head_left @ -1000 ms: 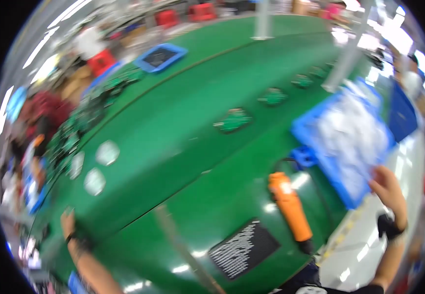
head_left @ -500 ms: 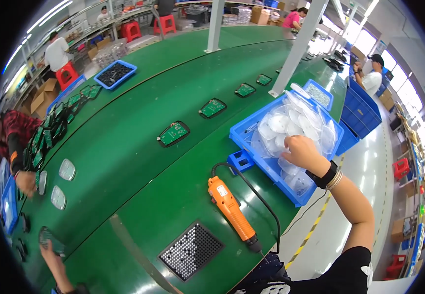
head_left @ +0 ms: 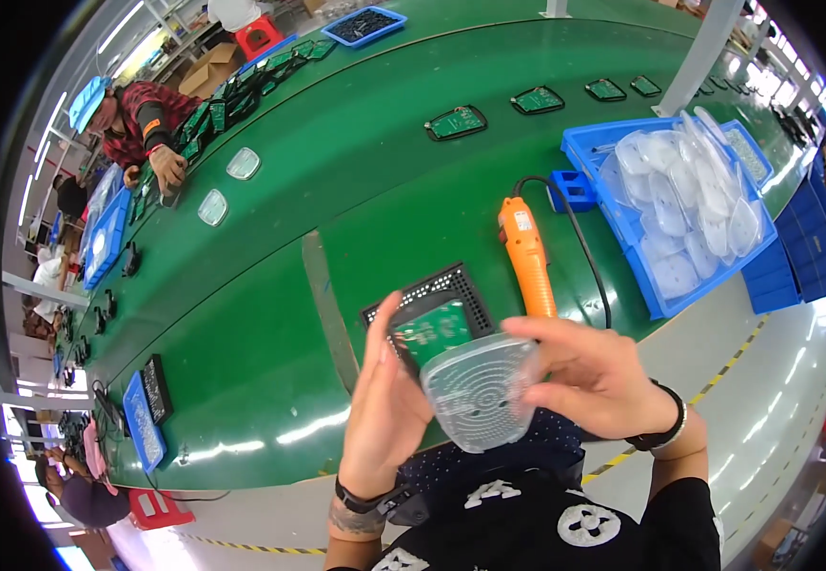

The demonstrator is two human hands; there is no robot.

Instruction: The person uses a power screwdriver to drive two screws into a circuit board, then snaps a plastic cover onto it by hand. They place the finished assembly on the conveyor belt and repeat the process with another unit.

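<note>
My left hand (head_left: 383,414) is closed on the edge of a green circuit board (head_left: 439,326) set in a black rim. Pinched between the thumb and fingers of my right hand (head_left: 596,374) is a clear plastic cover (head_left: 481,398), rounded, with ringed dots on it. The cover is tilted and overlaps the board's near corner; whether they touch, I cannot tell. Behind the board, a black screw tray (head_left: 467,290) with white holes is partly hidden. An orange electric screwdriver (head_left: 527,252) lies just beyond my right hand, its tip hidden.
A blue tray (head_left: 643,276) of clear covers stands at the right, by a small blue holder (head_left: 573,190). Several boards (head_left: 456,123) line the green bench (head_left: 242,343). Far left, a co-worker's hand (head_left: 167,169) works near two loose covers (head_left: 243,164). A white post (head_left: 703,62) rises at the back.
My right hand has left the blue tray with a clear cover. My left hand has come from the far left to the middle with the board. The view has swung left.
</note>
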